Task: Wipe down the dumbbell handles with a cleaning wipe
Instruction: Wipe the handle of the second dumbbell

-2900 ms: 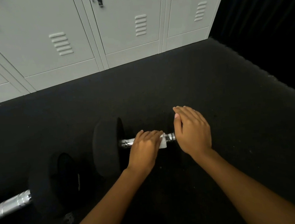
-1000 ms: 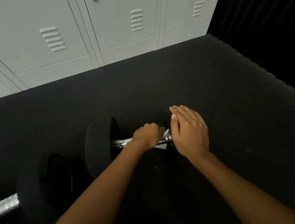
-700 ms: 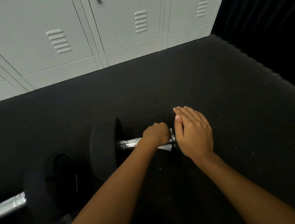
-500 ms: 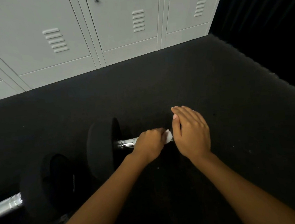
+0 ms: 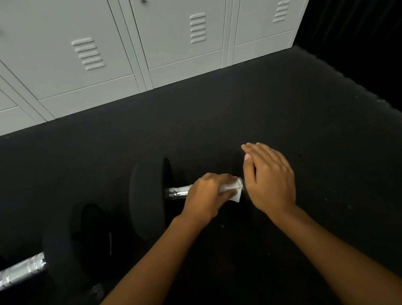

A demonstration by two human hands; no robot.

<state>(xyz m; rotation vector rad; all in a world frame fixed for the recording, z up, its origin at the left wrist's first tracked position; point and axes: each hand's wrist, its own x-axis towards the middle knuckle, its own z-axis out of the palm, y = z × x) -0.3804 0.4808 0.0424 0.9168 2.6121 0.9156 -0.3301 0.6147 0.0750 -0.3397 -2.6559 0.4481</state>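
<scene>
A black dumbbell lies on the dark floor, its left head [image 5: 148,198] upright and its chrome handle [image 5: 178,192] running to the right. My left hand [image 5: 206,197] is closed around the handle's right part with a white cleaning wipe [image 5: 233,190] pressed onto it. My right hand [image 5: 269,180] lies flat, fingers together, over the dumbbell's right head, which it hides. A second dumbbell sits at the lower left, with a black head [image 5: 81,243] and a chrome handle [image 5: 19,274].
Grey metal lockers [image 5: 103,51] line the far side of the black rubber floor [image 5: 216,117]. A dark wall or curtain [image 5: 365,16] closes the right side. Floor space lies between the dumbbells and the lockers.
My left hand has kept rubbing the wipe on the handle's right end, twisting around it. My right hand has stayed on the right head. The camera shifted a little.
</scene>
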